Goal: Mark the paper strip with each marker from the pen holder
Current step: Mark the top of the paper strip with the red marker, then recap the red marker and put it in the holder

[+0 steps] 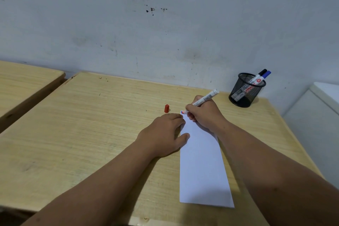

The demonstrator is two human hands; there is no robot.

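A long white paper strip [201, 163] lies on the wooden desk [91, 124]. My right hand [205, 115] grips an uncapped red marker [206, 98] with its tip on the strip's far left corner, where blue and red marks [182, 112] show. My left hand [165, 134] lies flat, fingers pressing the strip's left edge. The red cap [166, 108] stands on the desk just beyond my left hand. A black mesh pen holder [244, 91] at the far right holds a black-capped marker [261, 73] and a blue-capped marker [266, 74].
A stained wall [165, 24] rises right behind the desk. A second wooden desk [22, 82] stands to the left across a narrow gap. A white cabinet [319, 115] sits beside the desk's right edge.
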